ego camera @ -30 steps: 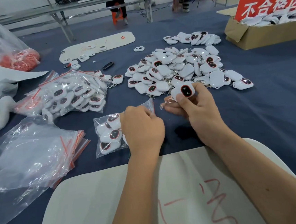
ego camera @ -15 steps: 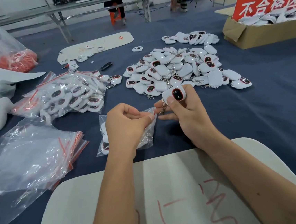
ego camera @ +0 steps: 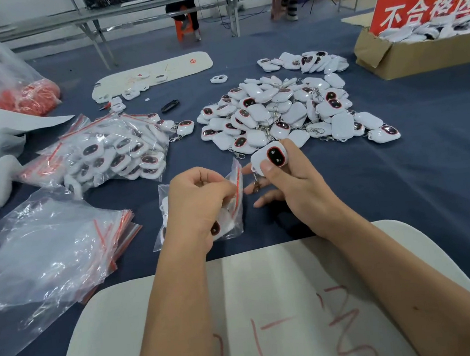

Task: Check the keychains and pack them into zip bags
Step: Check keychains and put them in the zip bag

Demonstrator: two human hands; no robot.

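At the bench (ego camera: 430, 187), my left hand (ego camera: 198, 201) pinches the red-striped mouth of a zip bag (ego camera: 235, 203) already holding white keychains, fingers curled round the plastic. My right hand (ego camera: 291, 183) grips a single keychain (ego camera: 269, 157) just beside the bag's opening, thumb pressed on its face, clasp dangling below. The loose pile of keychains (ego camera: 279, 113) lies beyond; empty bags (ego camera: 51, 253) sit left

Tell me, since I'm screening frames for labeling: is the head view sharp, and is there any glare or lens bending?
Head view: the keychain in the right hand is sharp; the zip bag gripped by the left hand shows mild sheen; the empty bags glare more; far benches bow from wide-angle distortion; lighting is soft, shadows faint.
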